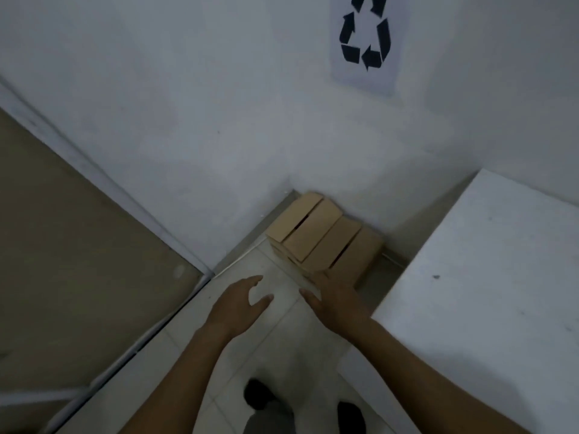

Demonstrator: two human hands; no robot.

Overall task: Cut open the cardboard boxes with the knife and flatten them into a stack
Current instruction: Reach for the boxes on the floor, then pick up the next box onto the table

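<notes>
Left hand [241, 303], right hand [335, 296] outstretched, empty.

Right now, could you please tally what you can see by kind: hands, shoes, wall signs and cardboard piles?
Hands: 2, the left hand and the right hand
Shoes: 2, the left shoe and the right shoe
Wall signs: 1, the recycling sign
Cardboard piles: 1, the cardboard pile in the corner; its box count is unclear
Total: 6

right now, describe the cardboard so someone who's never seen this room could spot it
Find the recycling sign on the white wall. Below it, on the floor in the corner, lies the cardboard pile. Its tan, overlapping flaps set it apart from the white surface beside it.
</notes>
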